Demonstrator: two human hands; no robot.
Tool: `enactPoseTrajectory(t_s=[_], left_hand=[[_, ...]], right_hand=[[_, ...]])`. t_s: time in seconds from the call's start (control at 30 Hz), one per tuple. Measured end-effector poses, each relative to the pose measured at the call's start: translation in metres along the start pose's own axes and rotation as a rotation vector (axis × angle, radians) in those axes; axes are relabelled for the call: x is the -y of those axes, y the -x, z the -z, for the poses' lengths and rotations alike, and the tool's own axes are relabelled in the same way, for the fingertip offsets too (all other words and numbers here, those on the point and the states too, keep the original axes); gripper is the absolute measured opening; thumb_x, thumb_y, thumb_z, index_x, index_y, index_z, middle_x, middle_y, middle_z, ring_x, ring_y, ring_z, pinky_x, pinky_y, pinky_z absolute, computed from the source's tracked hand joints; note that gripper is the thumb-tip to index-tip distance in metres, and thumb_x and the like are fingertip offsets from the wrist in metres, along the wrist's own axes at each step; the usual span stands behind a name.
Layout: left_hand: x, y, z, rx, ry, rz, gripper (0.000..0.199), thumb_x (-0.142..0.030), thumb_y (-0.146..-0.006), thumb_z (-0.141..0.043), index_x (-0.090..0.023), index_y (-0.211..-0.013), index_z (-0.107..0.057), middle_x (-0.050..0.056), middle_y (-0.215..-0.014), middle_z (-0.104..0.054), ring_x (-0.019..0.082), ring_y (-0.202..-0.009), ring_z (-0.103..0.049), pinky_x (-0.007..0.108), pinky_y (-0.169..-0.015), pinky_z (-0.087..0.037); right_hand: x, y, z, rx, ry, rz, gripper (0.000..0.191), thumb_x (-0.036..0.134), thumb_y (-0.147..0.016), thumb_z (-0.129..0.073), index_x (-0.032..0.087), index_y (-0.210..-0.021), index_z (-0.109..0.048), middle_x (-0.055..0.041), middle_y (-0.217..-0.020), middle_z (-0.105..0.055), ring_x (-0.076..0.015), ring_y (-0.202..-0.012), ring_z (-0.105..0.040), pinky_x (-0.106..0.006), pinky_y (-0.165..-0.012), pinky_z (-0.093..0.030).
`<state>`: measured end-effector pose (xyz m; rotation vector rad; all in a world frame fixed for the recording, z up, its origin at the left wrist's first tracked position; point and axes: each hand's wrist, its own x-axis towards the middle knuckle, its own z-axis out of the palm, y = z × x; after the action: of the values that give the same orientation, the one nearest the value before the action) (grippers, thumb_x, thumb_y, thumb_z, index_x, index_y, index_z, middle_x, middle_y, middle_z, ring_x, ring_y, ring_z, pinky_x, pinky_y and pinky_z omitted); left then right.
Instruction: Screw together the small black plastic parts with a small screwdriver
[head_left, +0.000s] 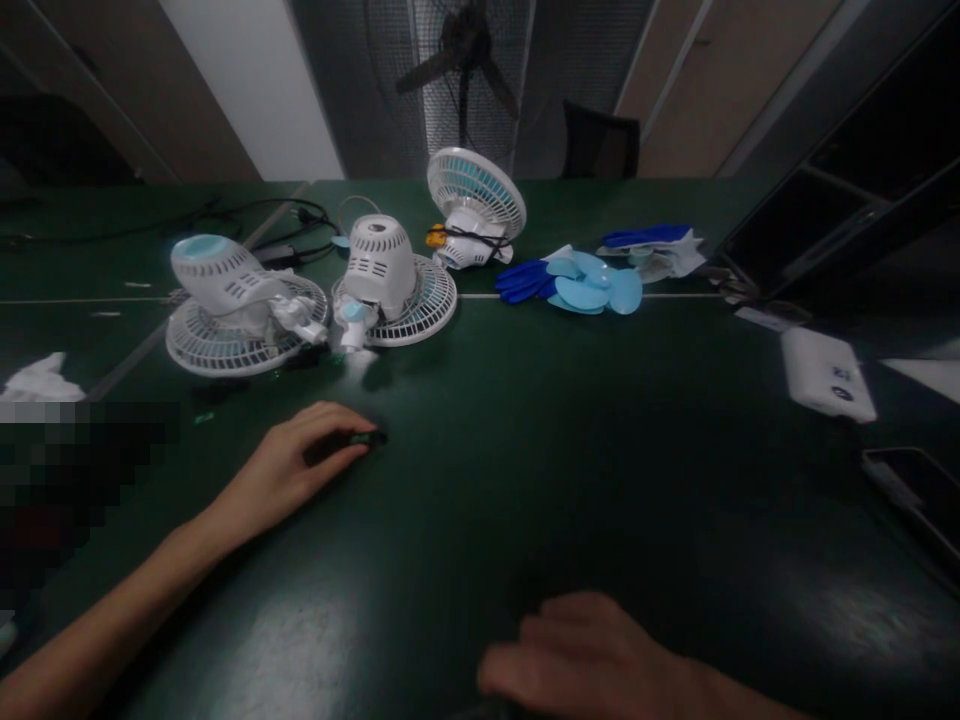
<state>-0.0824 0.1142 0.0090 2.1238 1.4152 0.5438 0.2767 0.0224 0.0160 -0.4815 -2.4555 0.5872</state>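
Observation:
My left hand (304, 455) rests low over the green table, with thumb and fingertips pinching a small black part (381, 438). The exact kind of this part is too small and dark to tell. Closer to me, my right hand (592, 645) is curled and slightly blurred. Something dark shows beneath its fingers at the bottom edge, but I cannot make it out. Beyond my left hand, a white fan (379, 265) lies face down on its grille, and another white fan (247, 310) lies beside it. A third fan (476, 205) leans farther back with a cord around its base.
Light blue fan blades (592, 282) lie against a blue glove (523, 281), with another blue-and-white glove (652, 240) behind. At the right are a white box (825, 372) and a phone (915, 495). Black cables (300, 220) and crumpled white paper (43, 380) occupy the left.

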Motion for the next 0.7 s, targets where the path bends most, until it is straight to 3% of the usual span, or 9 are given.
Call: enactPoseTrajectory(t_s=[0.07,0.13,0.27,0.47,0.7], left_hand=[[-0.025,0.007,-0.019,0.075,-0.006,-0.059,0.021,-0.038,-0.100,-0.065,-0.028,-0.118,-0.071,0.004,-0.119,-0.073,0.023,-0.111,-0.066,0.038,-0.098,-0.049],[-0.051,0.015,-0.038,0.138,0.013,-0.128,0.018,-0.030,-0.101,-0.063,-0.029,-0.117,-0.070,0.003,-0.116,-0.073,0.022,-0.107,-0.065,0.037,-0.092,-0.047],[-0.081,0.026,-0.060,0.199,0.070,-0.180,0.018,-0.021,-0.101,-0.062,-0.028,-0.117,-0.067,0.002,-0.113,-0.072,0.020,-0.102,-0.063,0.035,-0.086,-0.042],[-0.081,0.027,-0.061,0.219,0.098,-0.215,0.019,-0.021,-0.101,-0.065,-0.029,-0.118,-0.066,0.001,-0.110,-0.072,0.019,-0.101,-0.062,0.034,-0.085,-0.039],[-0.085,0.027,-0.060,0.260,0.099,-0.210,0.019,-0.023,-0.102,-0.064,-0.028,-0.120,-0.066,0.002,-0.112,-0.072,0.020,-0.103,-0.063,0.035,-0.085,-0.040]], right_hand=[[-0.009,-0.006,-0.001,-0.082,0.058,-0.143,0.021,0.019,-0.107,-0.046,0.023,-0.122,-0.061,-0.0024,-0.100,-0.075,-0.0120,-0.070,-0.068,-0.027,-0.057,-0.046],[-0.016,-0.009,-0.004,-0.091,-0.033,-0.358,0.020,0.013,-0.100,-0.053,0.024,-0.113,-0.063,-0.0015,-0.102,-0.072,-0.0128,-0.081,-0.071,-0.027,-0.062,-0.045],[-0.024,-0.005,-0.010,-0.071,-0.115,-0.438,0.016,0.014,-0.096,-0.059,0.025,-0.106,-0.064,0.0007,-0.099,-0.069,-0.0123,-0.080,-0.069,-0.027,-0.063,-0.040],[-0.024,-0.001,-0.014,-0.003,-0.117,-0.480,0.017,0.011,-0.093,-0.058,0.025,-0.102,-0.063,0.0017,-0.100,-0.068,-0.0120,-0.080,-0.067,-0.030,-0.063,-0.034],[-0.022,-0.006,-0.011,0.022,-0.075,-0.434,0.017,0.010,-0.093,-0.054,0.023,-0.100,-0.063,0.0004,-0.097,-0.068,-0.0120,-0.075,-0.066,-0.030,-0.060,-0.032]])
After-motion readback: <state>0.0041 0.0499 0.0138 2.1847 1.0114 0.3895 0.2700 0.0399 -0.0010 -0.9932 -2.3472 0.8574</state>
